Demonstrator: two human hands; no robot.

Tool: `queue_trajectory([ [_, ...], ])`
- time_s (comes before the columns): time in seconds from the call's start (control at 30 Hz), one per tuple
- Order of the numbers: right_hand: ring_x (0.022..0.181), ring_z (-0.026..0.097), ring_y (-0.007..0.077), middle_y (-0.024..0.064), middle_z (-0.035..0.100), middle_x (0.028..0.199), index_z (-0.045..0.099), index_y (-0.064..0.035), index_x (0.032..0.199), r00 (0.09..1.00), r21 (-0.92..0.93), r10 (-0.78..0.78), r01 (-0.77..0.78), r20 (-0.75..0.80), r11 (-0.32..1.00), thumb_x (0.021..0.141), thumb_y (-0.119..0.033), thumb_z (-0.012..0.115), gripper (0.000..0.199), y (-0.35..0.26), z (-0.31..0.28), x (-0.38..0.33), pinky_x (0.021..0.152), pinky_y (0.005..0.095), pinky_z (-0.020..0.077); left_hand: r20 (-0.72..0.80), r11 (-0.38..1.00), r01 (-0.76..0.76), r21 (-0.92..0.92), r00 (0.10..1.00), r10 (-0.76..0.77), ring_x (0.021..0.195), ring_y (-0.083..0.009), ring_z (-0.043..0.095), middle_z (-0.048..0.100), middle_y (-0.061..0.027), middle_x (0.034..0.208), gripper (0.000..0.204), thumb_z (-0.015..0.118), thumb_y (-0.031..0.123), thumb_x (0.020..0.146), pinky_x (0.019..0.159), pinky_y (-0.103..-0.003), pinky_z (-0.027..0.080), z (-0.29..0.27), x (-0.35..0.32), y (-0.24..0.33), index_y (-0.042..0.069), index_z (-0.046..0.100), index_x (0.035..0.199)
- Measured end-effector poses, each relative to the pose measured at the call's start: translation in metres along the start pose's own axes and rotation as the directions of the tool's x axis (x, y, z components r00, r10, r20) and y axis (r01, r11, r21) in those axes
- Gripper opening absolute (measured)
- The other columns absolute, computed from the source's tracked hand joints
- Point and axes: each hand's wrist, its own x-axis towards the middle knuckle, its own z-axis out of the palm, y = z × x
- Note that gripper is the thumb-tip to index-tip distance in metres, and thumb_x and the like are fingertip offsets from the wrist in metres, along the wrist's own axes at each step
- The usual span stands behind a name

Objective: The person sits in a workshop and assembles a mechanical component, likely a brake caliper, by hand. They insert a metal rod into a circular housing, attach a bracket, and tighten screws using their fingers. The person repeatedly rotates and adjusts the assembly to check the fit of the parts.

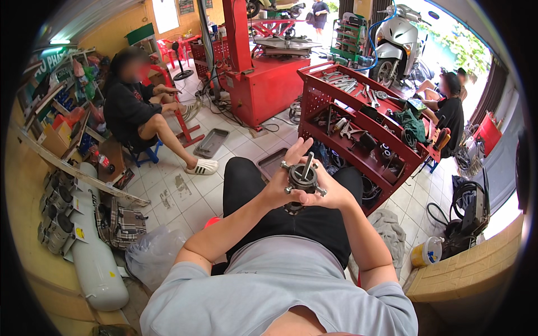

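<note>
I sit with both hands raised over my lap, holding a dark round metal part (303, 179) with small bolts sticking out around its rim and a shaft rising from its middle. My left hand (284, 178) cups it from the left, fingers reaching up beside the shaft. My right hand (328, 193) grips it from below and to the right. My legs in black shorts (246, 185) lie underneath.
A red tool trolley (364, 120) with wrenches stands right ahead. A person sits on a blue stool (147, 152) at left; another person (448, 112) sits at right near a scooter (395, 42). A red machine (263, 78), metal trays (211, 143) and a white tank (98, 263) surround me.
</note>
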Motion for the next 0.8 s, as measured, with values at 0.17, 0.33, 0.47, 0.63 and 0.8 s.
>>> queue_trajectory([
  [0.17,0.113,0.051,0.02,0.0092,0.051,0.125,0.031,0.0002,0.142,0.99,0.32,0.042,-0.084,0.137,0.944,0.064,-0.055,0.085,0.11,0.0,0.004,0.001,0.099,0.036,0.0424,0.025,0.958,0.054,0.282,0.998,-0.063,0.147,-0.0402,0.002,0.018,-0.0163,0.158,0.125,0.055,0.09,0.06,0.116,-0.056,0.008,-0.006,-0.002,0.002,0.007,0.03,0.15],
  [0.33,0.107,0.057,0.019,0.0091,0.057,0.119,0.039,-0.0034,0.137,0.986,0.401,0.034,-0.098,0.165,0.911,0.063,-0.039,0.091,0.097,-0.006,0.004,-0.003,0.095,0.0355,0.0458,0.196,0.847,0.018,0.531,0.97,-0.144,0.144,-0.0491,0.005,0.015,-0.0216,0.157,0.13,0.067,0.087,0.049,0.113,-0.062,0.012,-0.023,0.003,0.025,0.017,0.029,0.151],
  [0.47,0.111,0.056,0.0193,0.0102,0.058,0.12,0.037,-0.0028,0.139,0.983,0.363,-0.022,-0.046,0.181,0.931,0.064,-0.038,0.09,0.099,-0.008,0.006,-0.002,0.096,0.0364,0.0455,0.254,0.832,0.017,0.555,0.948,-0.189,0.143,-0.0499,0.008,0.016,-0.021,0.156,0.131,0.079,0.078,0.042,0.111,-0.063,0.016,-0.031,0.003,0.026,0.022,0.032,0.151],
  [0.63,0.109,0.057,0.0199,0.0101,0.059,0.117,0.045,-0.0016,0.133,0.97,0.481,-0.071,-0.052,0.234,0.875,0.07,-0.044,0.086,0.086,0.002,0.002,-0.003,0.096,0.0355,0.0454,0.293,0.806,0.0,0.591,0.932,-0.215,0.143,-0.047,0.013,0.022,-0.0176,0.155,0.117,0.086,0.06,0.05,0.113,-0.06,0.017,-0.032,0.006,0.039,0.024,0.036,0.149],
  [0.8,0.106,0.058,0.0185,0.0098,0.06,0.116,0.051,0.0,0.126,0.973,0.493,-0.038,-0.082,0.229,0.866,0.069,-0.045,0.086,0.08,-0.006,-0.005,-0.005,0.095,0.0334,0.045,0.254,0.827,-0.043,0.56,0.96,-0.121,0.142,-0.0469,0.017,0.026,-0.0166,0.154,0.104,0.085,0.048,0.059,0.112,-0.058,0.018,-0.025,0.005,0.032,0.027,0.037,0.148],
])
